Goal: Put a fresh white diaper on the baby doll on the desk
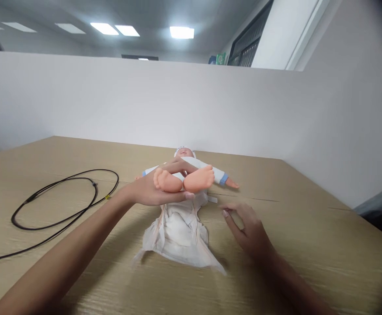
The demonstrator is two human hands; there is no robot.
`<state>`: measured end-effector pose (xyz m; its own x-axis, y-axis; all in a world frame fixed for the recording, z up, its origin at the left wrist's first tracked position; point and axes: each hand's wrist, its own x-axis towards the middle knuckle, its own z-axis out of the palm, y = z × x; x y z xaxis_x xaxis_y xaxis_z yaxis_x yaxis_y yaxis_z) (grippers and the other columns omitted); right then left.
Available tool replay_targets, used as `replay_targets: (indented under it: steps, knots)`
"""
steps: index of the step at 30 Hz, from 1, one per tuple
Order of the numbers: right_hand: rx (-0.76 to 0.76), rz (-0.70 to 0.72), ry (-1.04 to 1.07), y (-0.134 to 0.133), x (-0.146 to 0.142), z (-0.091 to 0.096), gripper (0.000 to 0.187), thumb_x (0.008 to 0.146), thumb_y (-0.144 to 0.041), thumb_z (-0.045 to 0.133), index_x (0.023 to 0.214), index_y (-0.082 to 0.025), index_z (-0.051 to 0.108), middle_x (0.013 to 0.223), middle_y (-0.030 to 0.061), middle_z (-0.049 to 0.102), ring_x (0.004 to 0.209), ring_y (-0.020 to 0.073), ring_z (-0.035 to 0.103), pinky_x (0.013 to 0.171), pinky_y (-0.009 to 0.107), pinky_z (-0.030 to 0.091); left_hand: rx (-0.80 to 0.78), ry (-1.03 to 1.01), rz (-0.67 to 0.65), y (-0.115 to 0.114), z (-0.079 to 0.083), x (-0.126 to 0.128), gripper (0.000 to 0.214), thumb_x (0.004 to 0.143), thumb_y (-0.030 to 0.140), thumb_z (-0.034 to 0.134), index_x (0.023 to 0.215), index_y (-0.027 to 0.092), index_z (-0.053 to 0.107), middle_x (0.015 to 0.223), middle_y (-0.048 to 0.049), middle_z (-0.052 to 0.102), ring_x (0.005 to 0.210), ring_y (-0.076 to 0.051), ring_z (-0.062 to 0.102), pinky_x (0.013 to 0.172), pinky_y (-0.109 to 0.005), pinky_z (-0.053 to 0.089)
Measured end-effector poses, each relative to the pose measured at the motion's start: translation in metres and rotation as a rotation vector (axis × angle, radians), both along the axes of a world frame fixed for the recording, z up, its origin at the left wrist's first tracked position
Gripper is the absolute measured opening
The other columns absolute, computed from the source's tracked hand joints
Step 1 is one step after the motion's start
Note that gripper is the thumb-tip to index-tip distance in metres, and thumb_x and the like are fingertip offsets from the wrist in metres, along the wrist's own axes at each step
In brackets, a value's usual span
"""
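A baby doll (191, 168) in a white top with blue cuffs lies on its back on the wooden table (309, 245), head pointing away from me. My left hand (154, 190) is closed around the doll's ankles and holds both bare feet (184, 180) up off the table. Under the raised legs an unfolded white diaper (178, 234) lies spread toward me. To the diaper's right, my right hand (246, 227) rests on the table with its fingers apart and curled, holding nothing.
A black cable (60, 205) loops across the left part of the table. White partition walls (178, 105) stand behind the table and along its right side. The table's right edge drops off at the far right.
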<state>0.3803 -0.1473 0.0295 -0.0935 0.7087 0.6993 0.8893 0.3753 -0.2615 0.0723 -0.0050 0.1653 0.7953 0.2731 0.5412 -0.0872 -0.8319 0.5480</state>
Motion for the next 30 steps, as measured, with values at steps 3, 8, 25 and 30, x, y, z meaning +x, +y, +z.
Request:
replay_targets:
  steps: [3, 8, 25, 30]
  knots:
    - [0.049, 0.084, -0.126, -0.004, -0.009, 0.008, 0.018, 0.107, -0.017, 0.061, 0.120, -0.028, 0.066, 0.103, 0.0052, 0.079, 0.096, 0.0281, 0.075, 0.086, 0.047, 0.056, 0.002, 0.036, 0.043, -0.005, -0.007, 0.000, 0.039, 0.091, 0.039, 0.081, 0.125, 0.026, 0.068, 0.120, -0.0063, 0.075, 0.109, -0.024, 0.071, 0.101, -0.041, 0.059]
    - [0.095, 0.130, -0.172, -0.008, -0.020, 0.010, 0.029, 0.105, -0.015, 0.064, 0.130, -0.030, 0.062, 0.109, 0.0058, 0.079, 0.102, 0.0290, 0.075, 0.090, 0.048, 0.058, -0.035, 0.114, 0.026, -0.014, -0.025, -0.002, 0.042, 0.091, 0.041, 0.082, 0.127, 0.024, 0.068, 0.125, -0.0087, 0.073, 0.117, -0.027, 0.068, 0.104, -0.045, 0.059]
    - [0.093, 0.250, -0.156, -0.008, -0.064, 0.011, 0.057, 0.112, -0.024, 0.054, 0.167, -0.028, 0.042, 0.143, 0.0122, 0.074, 0.138, 0.0302, 0.069, 0.119, 0.053, 0.058, 0.101, 0.095, -0.191, -0.039, -0.078, -0.019, 0.053, 0.098, 0.033, 0.074, 0.148, 0.028, 0.058, 0.143, -0.0098, 0.068, 0.130, -0.031, 0.060, 0.111, -0.046, 0.053]
    - [0.008, 0.382, -0.209, -0.017, -0.040, 0.026, 0.042, 0.114, -0.030, 0.045, 0.152, -0.026, 0.060, 0.142, 0.0114, 0.075, 0.138, 0.0284, 0.069, 0.121, 0.052, 0.055, 0.063, 0.217, -0.005, -0.037, -0.074, -0.049, 0.042, 0.099, 0.039, 0.078, 0.137, 0.025, 0.064, 0.126, -0.0063, 0.073, 0.122, -0.028, 0.065, 0.114, -0.043, 0.049]
